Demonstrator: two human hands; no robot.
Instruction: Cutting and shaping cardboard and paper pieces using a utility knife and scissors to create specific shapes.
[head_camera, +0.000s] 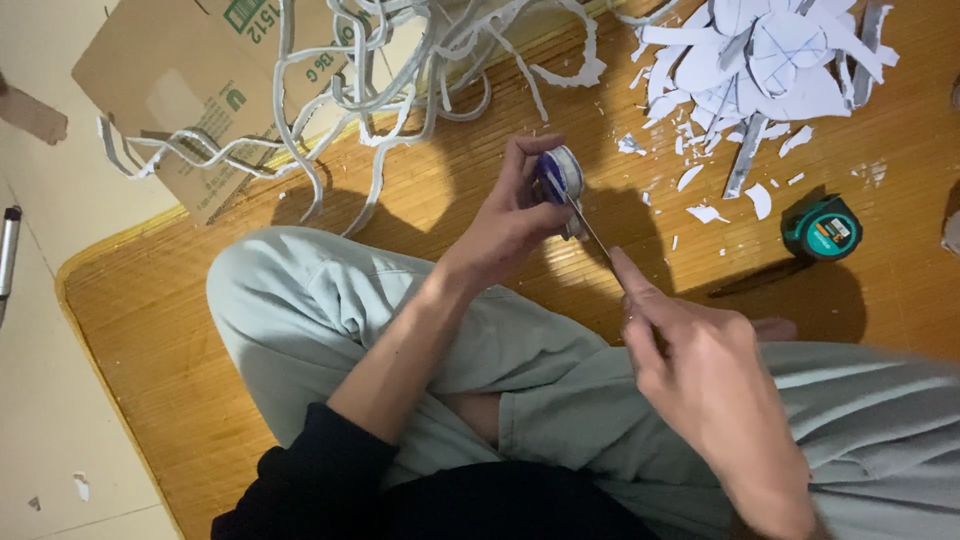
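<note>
Left hand (510, 225): fingers curled shut around a small tape roll (562, 172), blue core w/ whitish outer rim; thumb and forefinger pinch the rim, roll held on edge above the bamboo mat (200, 330).

Right hand (700, 370): closed grip on a thin strip of tape (592, 232) running from the roll down to the fingertips; forefinger extended along the strip, other fingers folded in. Strip is taut, approx. straight between the two hands.

Positions rel. to the tape roll:
- Green tape measure (822, 227): to the right, well apart, flat on the mat.
- Pile of white paper cut-outs (770, 55) w/ loose scraps: above-right, near.
- Tangle of white paper strips (380, 70): above-left, draped over the mat edge and a cardboard box (170, 80).
- Person's knee in pale green trousers (300, 300): below-left; both hands work just above the crossed legs.
- Dark pen-like item below the tape measure: in shadow, type can't be told.
</note>
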